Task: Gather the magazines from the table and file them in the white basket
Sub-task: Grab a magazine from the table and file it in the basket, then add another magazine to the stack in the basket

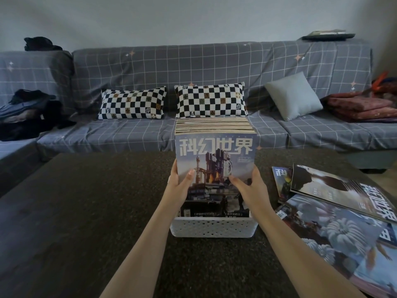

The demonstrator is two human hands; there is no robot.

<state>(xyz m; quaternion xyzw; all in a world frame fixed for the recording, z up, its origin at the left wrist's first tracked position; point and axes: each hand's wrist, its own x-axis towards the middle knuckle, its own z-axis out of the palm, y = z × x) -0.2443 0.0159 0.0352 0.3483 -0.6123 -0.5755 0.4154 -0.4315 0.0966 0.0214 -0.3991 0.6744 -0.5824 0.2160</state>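
Magazines standing upright in the white basket look thin, glossy and floppy, so the left hand and right hand clamp the front copy's side edges.

The dark table bears a white basket and loose magazines.

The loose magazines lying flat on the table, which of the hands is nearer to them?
Right. The right hand grips the right edge of the front magazine in the white basket, beside the loose magazines. The left hand grips its left edge, farther away.
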